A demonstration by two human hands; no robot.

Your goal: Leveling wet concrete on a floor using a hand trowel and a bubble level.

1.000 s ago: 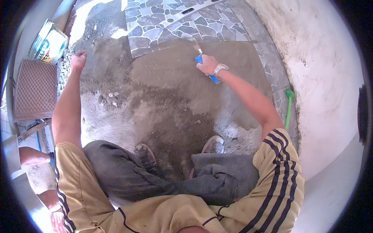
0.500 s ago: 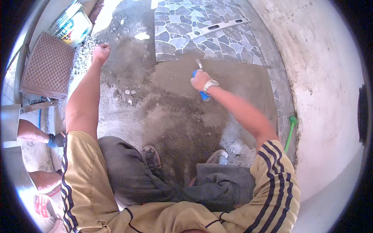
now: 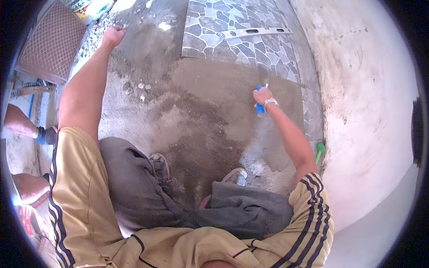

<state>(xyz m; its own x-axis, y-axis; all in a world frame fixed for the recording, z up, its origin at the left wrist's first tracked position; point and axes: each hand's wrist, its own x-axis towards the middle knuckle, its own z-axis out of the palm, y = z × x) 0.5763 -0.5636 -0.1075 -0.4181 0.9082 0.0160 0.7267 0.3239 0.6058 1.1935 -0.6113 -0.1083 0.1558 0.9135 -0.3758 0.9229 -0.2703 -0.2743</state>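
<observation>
My right hand (image 3: 263, 95), with a metal-banded watch at its wrist, is closed around the blue handle of a trowel (image 3: 260, 110). Its blade is mostly hard to make out against the damp mortar bed (image 3: 214, 82), over the bed's right part. Beyond the bed lie grey stone-pattern tiles (image 3: 208, 33), and a spirit level (image 3: 263, 31) rests across them. My left hand (image 3: 114, 36) is a fist at the end of a stretched arm, near the pale gravel (image 3: 94, 38); nothing shows in it.
A stack of brown patterned tiles (image 3: 51, 40) stands at the far left, with a printed bucket (image 3: 91, 8) behind it. Another person's legs (image 3: 24, 121) are at the left. Along the right runs a whitish wall (image 3: 362, 111), with a green-headed tool (image 3: 320, 148) at its foot.
My right hand has moved the trowel rightward across the mortar, toward the wall side. My left fist stays closed near the gravel. The view has shifted slightly.
</observation>
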